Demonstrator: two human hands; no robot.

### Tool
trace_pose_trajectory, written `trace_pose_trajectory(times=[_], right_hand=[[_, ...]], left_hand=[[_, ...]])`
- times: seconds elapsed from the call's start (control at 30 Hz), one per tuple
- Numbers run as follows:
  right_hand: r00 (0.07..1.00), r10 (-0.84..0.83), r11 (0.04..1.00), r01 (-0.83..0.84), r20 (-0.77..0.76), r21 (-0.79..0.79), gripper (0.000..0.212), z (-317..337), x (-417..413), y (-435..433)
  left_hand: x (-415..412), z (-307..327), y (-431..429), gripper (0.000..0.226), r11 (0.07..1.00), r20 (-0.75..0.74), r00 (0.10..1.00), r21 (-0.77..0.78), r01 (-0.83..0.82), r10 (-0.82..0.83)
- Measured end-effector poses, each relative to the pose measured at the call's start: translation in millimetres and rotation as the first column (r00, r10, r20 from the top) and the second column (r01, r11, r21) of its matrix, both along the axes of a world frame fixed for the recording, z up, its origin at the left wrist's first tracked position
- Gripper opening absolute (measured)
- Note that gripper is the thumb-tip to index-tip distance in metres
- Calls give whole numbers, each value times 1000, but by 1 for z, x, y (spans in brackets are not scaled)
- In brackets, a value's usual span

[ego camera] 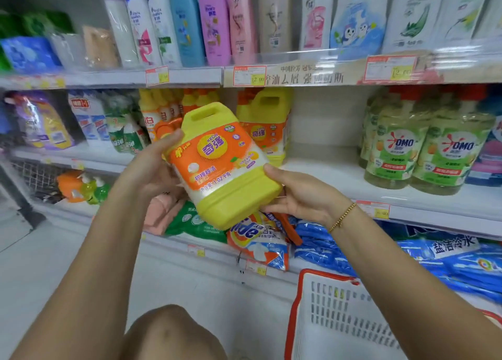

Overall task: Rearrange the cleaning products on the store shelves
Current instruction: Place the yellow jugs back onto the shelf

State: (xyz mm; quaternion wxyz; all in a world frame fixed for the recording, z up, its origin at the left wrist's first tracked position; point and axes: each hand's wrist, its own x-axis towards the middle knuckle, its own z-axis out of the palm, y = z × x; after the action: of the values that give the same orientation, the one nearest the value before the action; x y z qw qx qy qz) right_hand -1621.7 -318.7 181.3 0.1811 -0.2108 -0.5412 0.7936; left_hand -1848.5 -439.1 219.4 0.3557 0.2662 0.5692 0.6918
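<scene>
— You've got the yellow jug [221, 166] raised in front of the middle shelf [339, 175], clear of the board. It's tilted, handle end up and toward your left, with the orange label facing you.
— Both your hands are on it. Your left hand [152, 169] clasps the upper left side, with the thumb curled over the front edge beside the label. The fingers go behind the jug, so I can't see them.
— Your right hand [296, 200] grips the lower right corner, thumb pressed on the side and fingers curled under the base. There's a gold bracelet [341, 218] on that wrist.
— Just behind the jug you hold, a matching jug [264, 126] stands upright on the same shelf. Well apart to its right stand the two OMO bottles [391, 147].
— Below your hands, on the lower shelf, a Tide bag [254, 240] lies just under the jug's base. A green bag [195, 222] is on its left and blue bags [461, 262] are on its right.
— The white basket [326, 275] with the red rim sits low on your right, beside your forearm, and shampoo bottles [190, 22] line the top shelf
</scene>
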Motion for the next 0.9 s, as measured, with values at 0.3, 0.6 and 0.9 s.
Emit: trace_pose_trajectory(times=[0.3, 0.6, 0.9], right_hand=[[955, 63, 966, -131, 289, 224, 15, -68, -63, 14], [835, -281, 705, -154, 472, 693, 40, -135, -113, 48], [714, -126, 529, -539, 689, 655, 51, -228, -127, 54]], left_hand=[[-14, -47, -9, 48, 995, -403, 914, -57, -77, 48], [-36, -217, -9, 73, 932, -414, 896, -362, 2, -162], [-37, -348, -15, 68, 870, -377, 896, -493, 21, -235]])
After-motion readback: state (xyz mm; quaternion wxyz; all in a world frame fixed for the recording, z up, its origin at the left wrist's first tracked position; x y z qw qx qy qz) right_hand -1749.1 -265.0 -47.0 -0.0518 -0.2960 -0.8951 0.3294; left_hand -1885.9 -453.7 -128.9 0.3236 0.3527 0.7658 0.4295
